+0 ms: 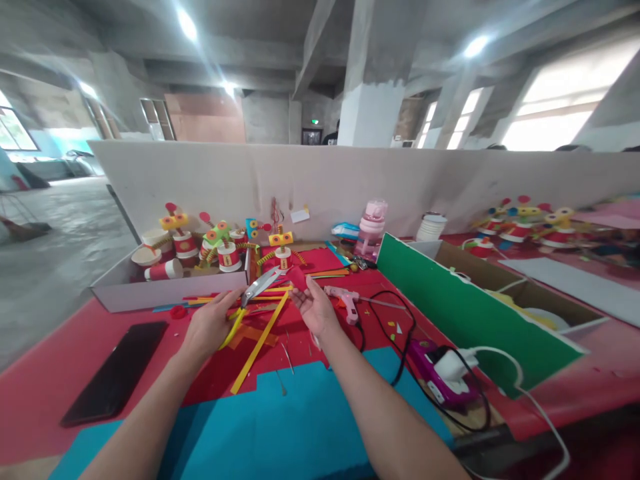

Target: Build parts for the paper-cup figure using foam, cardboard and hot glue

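My left hand (213,323) is closed around yellow-handled scissors (261,287), whose blades point up and to the right. My right hand (316,308), palm turned up, pinches a small piece of red paper (299,279) between thumb and fingers. A long yellow paper strip (261,343) slants down from near the right fingertips; whether the fingers touch it I cannot tell. Just beyond the scissors stands a paper-cup figure (283,257) with a yellow head and coiled arms. Beside my right wrist lies a pink glue gun (349,303).
A white box (165,295) with several cup figures stands back left. A phone (117,370) lies left on red covering; blue sheets (280,427) cover the front. To the right are a green-sided box (465,313), a purple power strip (443,380) and loose cables.
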{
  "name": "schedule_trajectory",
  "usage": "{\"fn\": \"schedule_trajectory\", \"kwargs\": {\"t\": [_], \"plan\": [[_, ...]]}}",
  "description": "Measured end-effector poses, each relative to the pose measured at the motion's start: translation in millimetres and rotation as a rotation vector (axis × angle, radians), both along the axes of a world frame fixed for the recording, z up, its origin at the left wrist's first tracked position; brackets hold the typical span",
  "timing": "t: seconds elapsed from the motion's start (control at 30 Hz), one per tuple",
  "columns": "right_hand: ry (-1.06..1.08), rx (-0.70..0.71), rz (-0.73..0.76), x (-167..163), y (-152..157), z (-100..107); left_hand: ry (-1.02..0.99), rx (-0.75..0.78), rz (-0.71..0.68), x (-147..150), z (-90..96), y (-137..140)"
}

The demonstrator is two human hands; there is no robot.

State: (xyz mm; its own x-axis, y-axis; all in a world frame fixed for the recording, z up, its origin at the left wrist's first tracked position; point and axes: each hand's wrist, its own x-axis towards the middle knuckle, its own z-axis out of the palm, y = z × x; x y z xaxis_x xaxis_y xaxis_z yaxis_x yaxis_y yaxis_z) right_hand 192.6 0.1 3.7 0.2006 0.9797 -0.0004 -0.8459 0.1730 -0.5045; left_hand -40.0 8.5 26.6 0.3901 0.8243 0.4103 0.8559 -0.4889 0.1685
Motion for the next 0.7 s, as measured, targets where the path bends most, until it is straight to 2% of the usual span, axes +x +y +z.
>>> {"fn": "schedule_trajectory", "kwargs": {"t": [0.17,0.47,0.6,0.7], "plan": [[-0.014,-0.058,-0.016,1.9,-0.5,2.4,0.110,0.000,-0.015,-4.2,-1.7,4.2],[-0.029,-0.136,-0.021,-1.3,-1.2,1.2,0.189,-0.004,-0.045,-0.2,-2.2,0.3],[0.000,-0.191,0.040,0.7,-2.3,3.3,0.174,0.003,-0.024,-2.0,-0.5,0.6],[0.057,-0.169,0.132,3.0,-5.4,5.0,0.119,0.041,-0.020,-3.5,-2.3,0.9]]}}
